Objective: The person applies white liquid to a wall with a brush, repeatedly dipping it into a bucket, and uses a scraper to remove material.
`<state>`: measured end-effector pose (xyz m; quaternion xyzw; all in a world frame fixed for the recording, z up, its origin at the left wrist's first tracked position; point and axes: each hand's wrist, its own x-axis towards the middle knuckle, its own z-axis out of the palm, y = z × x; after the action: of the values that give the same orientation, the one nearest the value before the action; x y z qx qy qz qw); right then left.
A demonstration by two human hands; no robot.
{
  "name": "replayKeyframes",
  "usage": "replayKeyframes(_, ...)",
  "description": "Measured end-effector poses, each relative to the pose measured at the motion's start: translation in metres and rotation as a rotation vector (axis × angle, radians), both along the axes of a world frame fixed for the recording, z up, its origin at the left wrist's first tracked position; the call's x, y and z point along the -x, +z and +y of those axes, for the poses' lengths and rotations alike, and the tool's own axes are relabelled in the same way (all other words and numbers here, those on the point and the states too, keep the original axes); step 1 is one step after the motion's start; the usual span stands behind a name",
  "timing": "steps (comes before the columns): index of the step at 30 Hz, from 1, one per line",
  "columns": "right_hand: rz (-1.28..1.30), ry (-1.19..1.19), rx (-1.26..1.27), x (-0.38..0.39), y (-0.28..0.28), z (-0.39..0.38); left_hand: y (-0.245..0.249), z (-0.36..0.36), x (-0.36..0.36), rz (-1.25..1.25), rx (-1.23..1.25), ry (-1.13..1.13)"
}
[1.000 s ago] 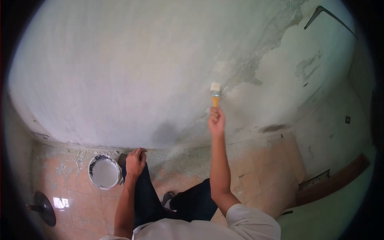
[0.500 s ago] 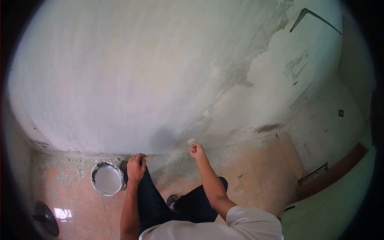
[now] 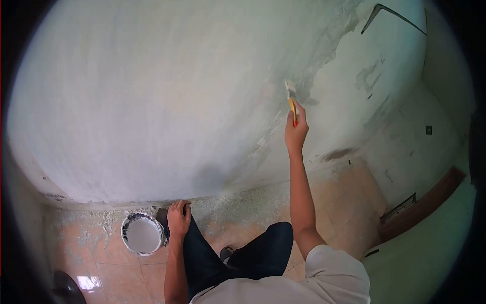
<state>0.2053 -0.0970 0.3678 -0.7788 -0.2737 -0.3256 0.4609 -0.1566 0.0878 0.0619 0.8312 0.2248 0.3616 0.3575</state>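
My right hand [image 3: 296, 129] is closed around the yellow handle of a paintbrush [image 3: 291, 99], red at its end. The brush points up, its pale bristles at the wall [image 3: 152, 106] beside a grey, peeled strip of plaster [image 3: 309, 76]. My left hand [image 3: 178, 218] rests on my left knee, fingers draped over it, with nothing visible in them. Just left of that knee stands a white bucket [image 3: 124, 238] of whitish paint [image 3: 144, 236], its inner rim smeared dark.
Flakes and white splatter cover the tiled floor [image 3: 116, 276] along the wall's foot. A dark round object [image 3: 68, 286] is at lower left. A metal bracket [image 3: 400, 17] juts from the wall at upper right, and a brown wooden piece [image 3: 422, 207] lies at right.
My right hand has risen with the paintbrush from low on the wall to the peeled strip, up and to the right. My left hand stays on the knee.
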Motion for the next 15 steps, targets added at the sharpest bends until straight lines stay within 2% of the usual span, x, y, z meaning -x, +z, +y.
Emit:
replayKeyframes(2, -0.4, 0.026, 0.082, -0.033, -0.004, 0.014, 0.001, 0.002, -0.003, 0.012, 0.008, -0.008)
replayKeyframes(3, -0.397, 0.014, 0.083, -0.034, -0.011, 0.019, 0.002, 0.002, -0.004, 0.026, 0.031, -0.004)
replayKeyframes(5, 0.009, 0.03, 0.242, -0.03, -0.026, 0.03, 0.002, 0.0, -0.002, 0.044, 0.055, -0.009)
replayKeyframes(7, -0.055, 0.065, 0.192, -0.03, -0.029, 0.023, 0.001, 0.002, -0.002, 0.013, 0.015, 0.004)
replayKeyframes(9, -0.044, 0.106, 0.253, -0.017, -0.038, 0.012, 0.0, 0.003, 0.0, -0.004, 0.021, 0.012)
replayKeyframes(11, 0.201, -0.007, 0.467, 0.006, -0.057, 0.004, -0.003, 0.002, 0.003, -0.016, 0.03, 0.019)
replayKeyframes(13, 0.237, 0.1, 0.625, 0.022, -0.094, -0.002, -0.004, 0.004, 0.003, -0.015, 0.07, -0.005)
replayKeyframes(15, 0.415, 0.19, 0.703, 0.046, -0.133, 0.007, -0.012, 0.007, 0.0, -0.034, 0.06, 0.013)
